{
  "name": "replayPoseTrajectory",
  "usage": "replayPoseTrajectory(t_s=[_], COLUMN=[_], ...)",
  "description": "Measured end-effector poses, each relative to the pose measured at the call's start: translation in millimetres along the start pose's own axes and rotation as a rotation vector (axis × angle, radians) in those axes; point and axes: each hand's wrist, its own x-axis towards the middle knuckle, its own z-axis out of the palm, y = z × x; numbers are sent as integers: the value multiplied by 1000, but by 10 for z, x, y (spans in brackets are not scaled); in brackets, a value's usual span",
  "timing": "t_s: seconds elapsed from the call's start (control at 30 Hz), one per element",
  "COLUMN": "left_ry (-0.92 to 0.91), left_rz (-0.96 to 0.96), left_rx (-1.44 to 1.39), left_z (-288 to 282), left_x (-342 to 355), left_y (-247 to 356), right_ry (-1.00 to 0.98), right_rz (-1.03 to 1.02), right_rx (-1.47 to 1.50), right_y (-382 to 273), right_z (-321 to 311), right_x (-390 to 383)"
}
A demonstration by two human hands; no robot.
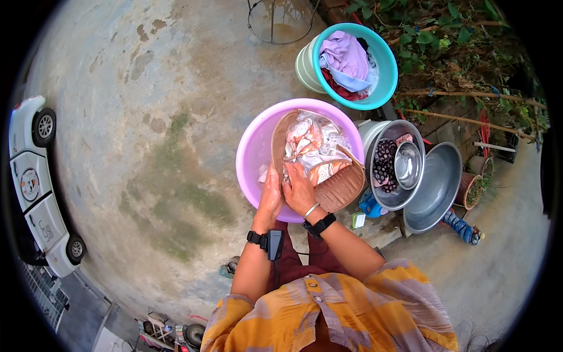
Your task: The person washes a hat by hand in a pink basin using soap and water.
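A wide pink basin [255, 141] holds wet fabric: a brown piece [337, 190] and white cloth with orange patterns [305, 132]. My left hand [270, 193] is at the basin's near left, its fingers closed on the edge of the brown fabric. My right hand [298, 189] is just beside it, its fingers also gripping the fabric near its lining. Some fingertips are hidden in the folds.
A turquoise tub [384, 61] with laundry stands behind; steel basins [434, 199], a blue bottle [370, 204] and a small green-white box [358, 220] are at the right, with plants [446, 35] beyond. A white car [36, 193] is far left, a wire stand [275, 38] at the top.
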Motion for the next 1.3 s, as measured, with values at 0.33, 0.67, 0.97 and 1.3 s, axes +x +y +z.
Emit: replayPoseTrajectory(t_s=[0.33, 0.67, 0.97, 1.3], left_ry=[224, 264, 29, 272], left_rz=[59, -219, -179, -286], left_rx=[-46, -476, -708, -399], left_z=[-225, 193, 13, 107], left_x=[395, 15, 354, 205], left_y=[101, -487, -108, -401], right_ry=[-123, 7, -306, -289], right_rz=[-85, 103, -153, -216], right_rx=[-615, 240, -215, -388], right_y=[675, 217, 608, 404], right_z=[-770, -79, -538, -235], right_x=[77, -69, -270, -122])
